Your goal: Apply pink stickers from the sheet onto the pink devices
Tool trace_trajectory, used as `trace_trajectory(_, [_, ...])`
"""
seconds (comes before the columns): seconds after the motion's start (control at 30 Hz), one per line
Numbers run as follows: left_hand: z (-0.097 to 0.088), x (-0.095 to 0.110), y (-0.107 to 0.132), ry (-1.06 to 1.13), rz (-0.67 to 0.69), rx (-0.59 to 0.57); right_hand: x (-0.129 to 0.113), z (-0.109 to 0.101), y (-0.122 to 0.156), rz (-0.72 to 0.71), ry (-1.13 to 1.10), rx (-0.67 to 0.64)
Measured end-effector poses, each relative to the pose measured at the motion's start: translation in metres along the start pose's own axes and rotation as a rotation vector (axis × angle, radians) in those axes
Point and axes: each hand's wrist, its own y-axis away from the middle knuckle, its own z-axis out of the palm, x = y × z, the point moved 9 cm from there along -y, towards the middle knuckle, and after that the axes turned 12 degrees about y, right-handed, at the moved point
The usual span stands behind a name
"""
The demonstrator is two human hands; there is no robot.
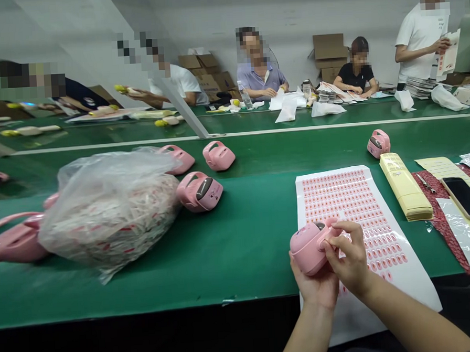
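A small pink rounded device with a carrying handle and a dark window (307, 248) is held above the front edge of the green work surface. My left hand (317, 287) cups it from below, fingers wrapped round its underside. Thumb and fingers of my right hand (349, 254) are closed on its side, by the base of the handle; whether a sticker is between the fingertips is hidden. Under my hands lies a white sheet (334, 192) with rows of small red-and-pink oval stickers, its near end hanging over the edge.
Left of my hands lies a clear plastic bag (119, 213) full of small packets, with several similar pink devices (200, 192) around it. To the right are a yellow paper stack (407, 188) and a phone (468, 198). Across the green belt (276, 147), several people work.
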Motion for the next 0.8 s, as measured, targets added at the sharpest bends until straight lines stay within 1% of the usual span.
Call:
trace_trajectory(0.07, [-0.001,0.002,0.000,-0.012,-0.010,-0.014,-0.004,0.001,0.003,-0.108,0.069,-0.009])
trace_trajectory(0.1, [-0.001,0.003,0.000,-0.014,-0.011,-0.024,-0.004,0.003,0.005,-0.136,0.101,-0.026])
trace_trajectory(0.17, [-0.002,0.005,0.000,-0.015,-0.005,-0.031,-0.001,0.008,0.006,-0.140,0.147,-0.070])
trace_trajectory(0.23, [-0.004,0.007,0.000,-0.032,0.021,-0.010,0.003,0.010,0.005,-0.096,0.148,-0.090])
trace_trajectory(0.33, [-0.005,0.010,0.000,-0.056,0.077,0.027,0.010,0.012,0.002,-0.002,0.066,-0.120])
trace_trajectory(0.47, [-0.003,0.003,0.000,-0.064,0.035,0.019,0.019,0.022,0.004,0.158,-0.158,-0.234])
trace_trajectory(0.63, [-0.001,0.003,0.004,-0.049,0.049,0.038,0.033,0.029,0.009,0.403,-0.472,-0.232])
trace_trajectory(0.73, [0.001,0.016,0.004,-0.081,0.081,0.022,0.047,0.040,0.017,0.558,-0.631,-0.284])
trace_trajectory(0.8, [0.000,0.034,0.002,-0.153,0.131,0.019,0.060,0.043,0.030,0.639,-0.599,-0.322])
